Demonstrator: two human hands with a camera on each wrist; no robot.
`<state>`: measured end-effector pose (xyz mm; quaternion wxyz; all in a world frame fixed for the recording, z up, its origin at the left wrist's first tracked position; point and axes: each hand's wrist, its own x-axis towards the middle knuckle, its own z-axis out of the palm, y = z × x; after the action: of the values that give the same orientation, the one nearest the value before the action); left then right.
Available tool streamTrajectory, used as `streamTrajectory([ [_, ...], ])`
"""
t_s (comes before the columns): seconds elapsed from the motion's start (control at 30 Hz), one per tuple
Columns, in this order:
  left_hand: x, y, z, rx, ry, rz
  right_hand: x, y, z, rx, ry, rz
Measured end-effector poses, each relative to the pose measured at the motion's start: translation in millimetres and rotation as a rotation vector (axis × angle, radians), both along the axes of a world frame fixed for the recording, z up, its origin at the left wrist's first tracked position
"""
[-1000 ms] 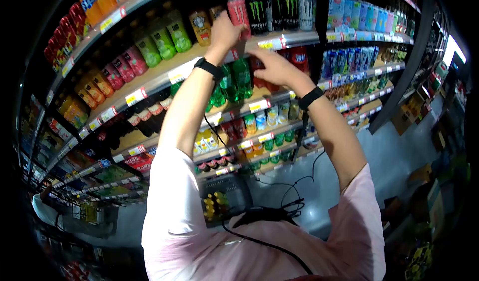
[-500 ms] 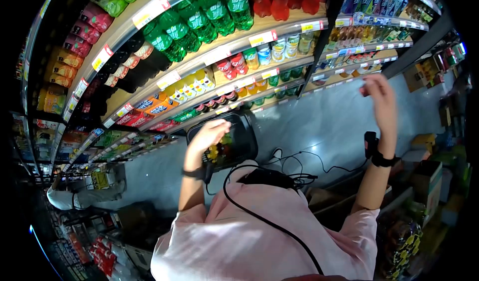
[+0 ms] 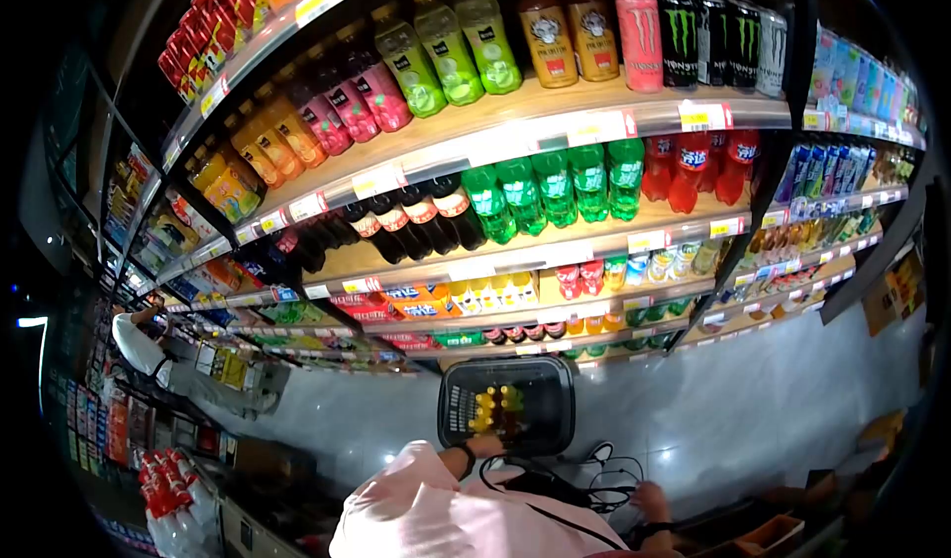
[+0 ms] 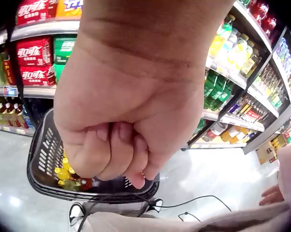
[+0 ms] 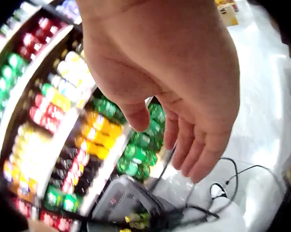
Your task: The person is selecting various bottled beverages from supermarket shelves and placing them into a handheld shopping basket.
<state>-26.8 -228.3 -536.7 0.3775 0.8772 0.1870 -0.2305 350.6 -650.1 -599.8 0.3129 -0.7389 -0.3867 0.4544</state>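
Observation:
In the left wrist view, the left hand has its fingers curled into the palm, with nothing visible inside. It hangs over the near side of a black basket. The head view shows the left hand by the near rim of that basket, which holds several yellow-capped bottles. The right hand is low beside the body. Seen from the right wrist, the right hand hangs with loosely bent fingers and holds nothing.
Shelves of bottles and cans curve across the front, including a pink can. Black cables and a shoe are right of the basket. Another person is at far left; boxes stand at lower right.
Both hands have come down from the upper shelf by the cans to low in front of the body. The head view has shifted, showing the upper shelves and the whole basket.

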Motion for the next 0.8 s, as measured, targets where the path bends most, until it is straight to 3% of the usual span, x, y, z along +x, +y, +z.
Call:
streamTrajectory([
  [0.03,-17.3,-0.8,5.8,-0.074,0.027,0.071,-18.2,-16.2,-56.6,0.038,0.303,-0.015],
  [0.1,-36.5,7.1,29.2,-0.054,0.086,0.037,-76.1,-12.3,-97.9,-0.153,0.006,-0.103],
  [0.17,-47.1,7.0,47.6,-0.069,0.225,0.086,-100.7,10.5,-68.8,0.034,-0.439,0.575],
  [0.23,-63.3,16.8,60.9,-0.006,0.283,0.071,-144.3,44.8,-54.9,-0.051,-0.544,0.587],
  [0.3,-113.0,28.4,-15.1,0.215,-0.254,-0.064,-169.7,61.1,-93.3,-0.03,-0.598,0.528],
  [0.37,-150.7,37.2,-35.3,0.219,-0.302,-0.03,-206.0,55.2,-159.4,0.057,-0.849,0.507],
  [0.4,-164.3,38.4,-10.1,0.02,-0.064,0.253,-210.7,82.1,-73.1,-0.232,-0.163,-0.035],
  [0.43,-175.6,41.1,21.7,-0.158,0.181,0.528,-223.9,85.5,-62.4,-0.117,-0.11,-0.239],
  [0.47,-196.7,43.3,5.1,-0.149,0.163,0.61,-236.0,94.3,-84.6,0.027,-0.074,-0.452],
  [0.5,-219.1,43.3,-17.0,-0.139,0.143,0.702,-238.9,108.2,-53.7,-0.01,-0.327,-0.154],
  [0.53,-233.5,37.4,9.9,-0.224,0.121,0.857,-238.2,138.3,-6.6,-0.279,-0.506,0.314],
  [0.57,-238.6,40.3,47.4,-0.307,0.093,1.015,-240.6,131.6,-49.1,-0.067,-0.345,0.226],
  [0.63,-262.1,55.0,41.5,-0.284,0.069,1.094,-252.2,172.8,2.0,-0.243,-0.335,0.544],
  [0.7,-283.2,75.8,43.2,-0.08,-0.424,0.925,-267.9,192.9,18.1,-0.263,-0.26,0.491],
  [0.8,-256.1,119.9,143.5,-0.155,-0.598,0.972,-279.9,212.6,27.7,-0.269,-0.198,0.371],
])
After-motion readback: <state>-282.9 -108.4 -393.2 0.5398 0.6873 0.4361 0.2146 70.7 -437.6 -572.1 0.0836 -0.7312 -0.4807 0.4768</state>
